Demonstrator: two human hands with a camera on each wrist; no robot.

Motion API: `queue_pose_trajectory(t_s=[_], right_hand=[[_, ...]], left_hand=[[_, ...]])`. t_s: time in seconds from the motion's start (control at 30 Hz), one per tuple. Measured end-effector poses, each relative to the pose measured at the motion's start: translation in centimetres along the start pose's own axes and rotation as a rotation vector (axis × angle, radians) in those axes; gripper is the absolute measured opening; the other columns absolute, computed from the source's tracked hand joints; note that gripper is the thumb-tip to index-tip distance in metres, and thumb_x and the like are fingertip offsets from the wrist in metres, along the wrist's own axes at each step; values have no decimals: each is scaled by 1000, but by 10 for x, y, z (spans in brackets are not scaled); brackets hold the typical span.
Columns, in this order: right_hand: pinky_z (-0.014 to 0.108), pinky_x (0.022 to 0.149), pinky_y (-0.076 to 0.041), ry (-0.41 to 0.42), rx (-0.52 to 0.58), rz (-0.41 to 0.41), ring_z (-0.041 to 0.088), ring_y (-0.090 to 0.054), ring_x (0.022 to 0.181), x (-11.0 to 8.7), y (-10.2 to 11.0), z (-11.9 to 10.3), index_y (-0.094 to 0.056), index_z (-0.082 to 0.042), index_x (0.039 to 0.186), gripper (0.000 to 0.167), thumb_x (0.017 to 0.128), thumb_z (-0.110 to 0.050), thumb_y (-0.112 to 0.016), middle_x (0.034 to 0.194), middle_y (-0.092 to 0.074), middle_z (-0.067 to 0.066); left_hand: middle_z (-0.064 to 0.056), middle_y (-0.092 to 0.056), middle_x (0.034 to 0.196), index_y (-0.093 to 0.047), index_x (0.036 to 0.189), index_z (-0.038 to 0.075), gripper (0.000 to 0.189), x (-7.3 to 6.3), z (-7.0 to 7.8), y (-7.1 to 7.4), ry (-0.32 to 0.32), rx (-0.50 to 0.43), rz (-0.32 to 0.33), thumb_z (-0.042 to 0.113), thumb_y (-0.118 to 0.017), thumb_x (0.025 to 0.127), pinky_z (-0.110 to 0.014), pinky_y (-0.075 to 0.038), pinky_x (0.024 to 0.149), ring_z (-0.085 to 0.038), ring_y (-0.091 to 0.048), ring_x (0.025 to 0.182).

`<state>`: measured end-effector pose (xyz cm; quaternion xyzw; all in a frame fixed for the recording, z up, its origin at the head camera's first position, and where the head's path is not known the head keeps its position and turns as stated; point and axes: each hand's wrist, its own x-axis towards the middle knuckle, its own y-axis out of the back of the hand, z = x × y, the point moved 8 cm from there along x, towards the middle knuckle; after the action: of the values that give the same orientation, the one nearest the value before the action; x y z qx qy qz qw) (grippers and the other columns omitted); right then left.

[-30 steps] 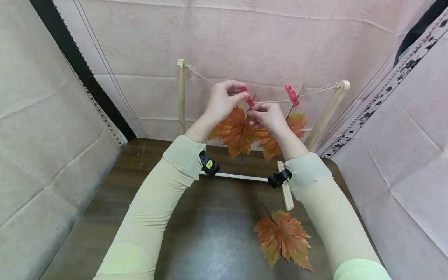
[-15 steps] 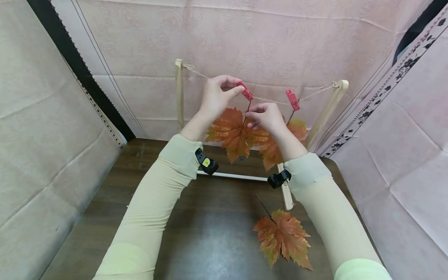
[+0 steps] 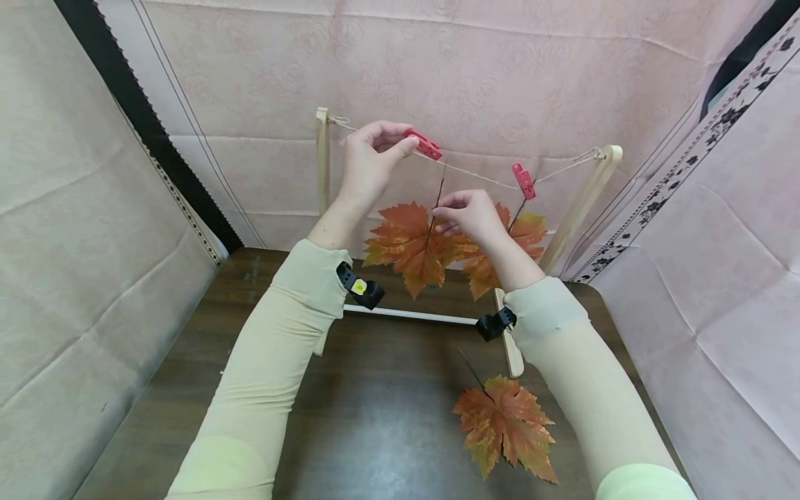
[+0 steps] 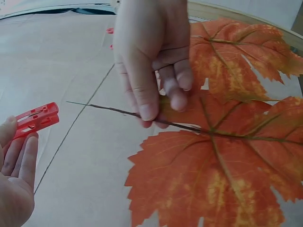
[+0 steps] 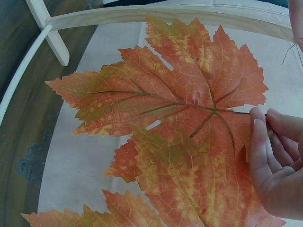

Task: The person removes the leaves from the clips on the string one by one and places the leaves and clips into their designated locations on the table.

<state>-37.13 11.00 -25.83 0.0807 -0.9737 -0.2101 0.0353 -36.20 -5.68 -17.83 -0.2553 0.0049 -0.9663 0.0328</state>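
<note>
My left hand grips a red clothespin, which the left wrist view shows apart from the string. With thumb and fingertips my right hand pinches the dark stem of an orange maple leaf. That stem's tip crosses the string. The leaf hangs below the hand and overlaps a second leaf behind it. A second red clothespin sits on the string at the second leaf's stem.
The string is tied between two wooden posts, left and right. A white rod joins their feet low down. Another maple leaf lies on the dark wooden table. Pale cloth surrounds the sides and back.
My left hand has moved left and up, taking the clothespin off the stem and string. My right hand has lowered slightly leftward with the leaf's stem.
</note>
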Motion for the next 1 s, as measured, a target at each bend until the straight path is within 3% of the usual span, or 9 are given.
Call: queue_pose_trajectory(t_s=[0.2, 0.43, 0.73, 1.0], right_hand=[[26, 60, -57, 1, -22, -4, 8, -64, 58, -2, -4, 4, -66, 6, 101, 20, 89, -9, -63, 81, -69, 5], [27, 65, -55, 57, -145, -51, 11, -61, 70, -6, -12, 12, -68, 1, 101, 22, 89, -17, -64, 91, -70, 7], [25, 73, -44, 84, -232, -75, 20, -57, 99, -15, -16, 20, -70, -2, 99, 21, 88, -20, -66, 109, -67, 12], [27, 76, -46, 76, -237, -81, 19, -58, 94, -19, -15, 23, -69, -3, 99, 20, 89, -20, -65, 106, -67, 13]], left_hand=[[-13, -69, 96, -66, 104, -3, 26, -5, 2, 8, -11, 24, -16, 11, -71, 82, -23, -54, 84, -10, -64, 83], [-10, -68, 95, -66, 105, -3, 28, -17, -8, 23, 24, 53, 1, 12, -72, 82, -23, -53, 84, -8, -63, 82], [4, -68, 86, -65, 106, -3, 28, -36, -25, 43, 57, 65, -39, 9, -71, 82, -17, -53, 79, -4, -63, 79], [11, -66, 83, -65, 106, -2, 26, -54, -48, 73, 100, 40, -45, 7, -70, 82, -13, -52, 71, -1, -64, 78]])
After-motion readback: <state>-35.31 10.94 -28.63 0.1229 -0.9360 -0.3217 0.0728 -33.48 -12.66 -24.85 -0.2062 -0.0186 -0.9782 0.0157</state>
